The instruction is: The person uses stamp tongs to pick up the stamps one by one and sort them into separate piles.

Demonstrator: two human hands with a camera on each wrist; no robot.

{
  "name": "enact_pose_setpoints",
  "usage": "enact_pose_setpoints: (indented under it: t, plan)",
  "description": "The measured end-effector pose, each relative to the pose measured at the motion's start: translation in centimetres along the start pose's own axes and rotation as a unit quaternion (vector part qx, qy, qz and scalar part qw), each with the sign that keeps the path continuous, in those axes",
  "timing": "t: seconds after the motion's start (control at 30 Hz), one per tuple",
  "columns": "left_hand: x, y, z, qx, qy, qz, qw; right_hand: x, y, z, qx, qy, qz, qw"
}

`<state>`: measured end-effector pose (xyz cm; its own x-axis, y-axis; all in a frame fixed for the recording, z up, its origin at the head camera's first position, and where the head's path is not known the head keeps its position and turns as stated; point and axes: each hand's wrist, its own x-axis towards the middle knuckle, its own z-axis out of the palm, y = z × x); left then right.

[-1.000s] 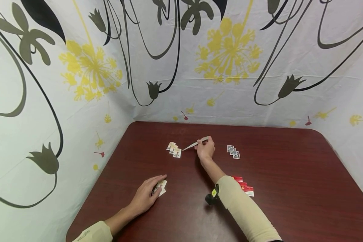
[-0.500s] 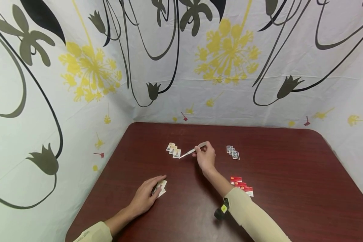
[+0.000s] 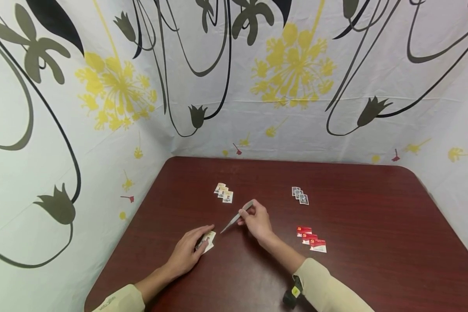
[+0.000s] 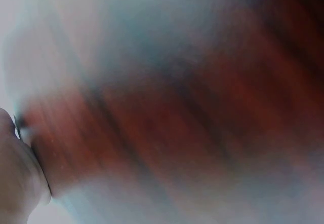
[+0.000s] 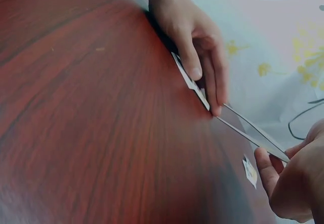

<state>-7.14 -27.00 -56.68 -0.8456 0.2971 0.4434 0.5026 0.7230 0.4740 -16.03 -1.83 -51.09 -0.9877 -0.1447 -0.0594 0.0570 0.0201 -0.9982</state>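
My right hand [image 3: 257, 221] pinches metal tweezers [image 3: 237, 216] between thumb and fingers. Their legs stand apart in the right wrist view, with nothing seen between them. The tips point down beside a small pile of pale stamps [image 3: 209, 237]. Over that pile lies my left hand [image 3: 185, 251], its fingers fairly straight along the far side and its thumb on the near side, so part of the pile is covered. The right wrist view also catches the left hand [image 5: 190, 31] and the pile edge-on [image 5: 200, 98]. The left wrist view is mostly blur.
Overlapping yellowish stamps [image 3: 228, 197] lie beyond the hands at the far left. Grey stamps [image 3: 303, 199] sit farther right, with red-and-white stamps [image 3: 318, 246] nearer me. Behind the dark red-brown table [image 3: 374, 216] hangs a flower-patterned cloth [image 3: 238, 138].
The right hand with the tweezers has come back from beside the far yellowish stamps toward the pile at the left hand. The red stamps are now uncovered. The left hand stays put.
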Motion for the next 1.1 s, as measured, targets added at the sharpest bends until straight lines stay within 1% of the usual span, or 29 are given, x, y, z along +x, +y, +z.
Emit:
enact_pose_setpoints:
  t: [0.13,0.3,0.67,0.8,1.1]
  plan:
    - [0.0,0.1,-0.1,-0.003,-0.003,-0.006,1.0000,-0.2,0.1,0.8,0.005,0.002,-0.003,1.0000]
    - [0.0,0.1,-0.2,-0.013,-0.015,-0.020,0.9996,-0.3,0.4,1.6,0.005,0.016,-0.009,0.9998]
    - [0.1,-0.2,0.0,-0.011,-0.010,-0.012,0.9998,-0.4,0.8,2.6,-0.005,0.036,0.002,0.9993]
    - [0.2,-0.1,-0.1,-0.010,-0.003,-0.004,0.9999,-0.4,0.9,2.8,-0.013,0.044,0.000,0.9990]
    - [0.1,0.0,0.0,-0.011,-0.007,-0.006,0.9999,-0.2,1.3,3.0,-0.007,0.073,-0.012,0.9972]
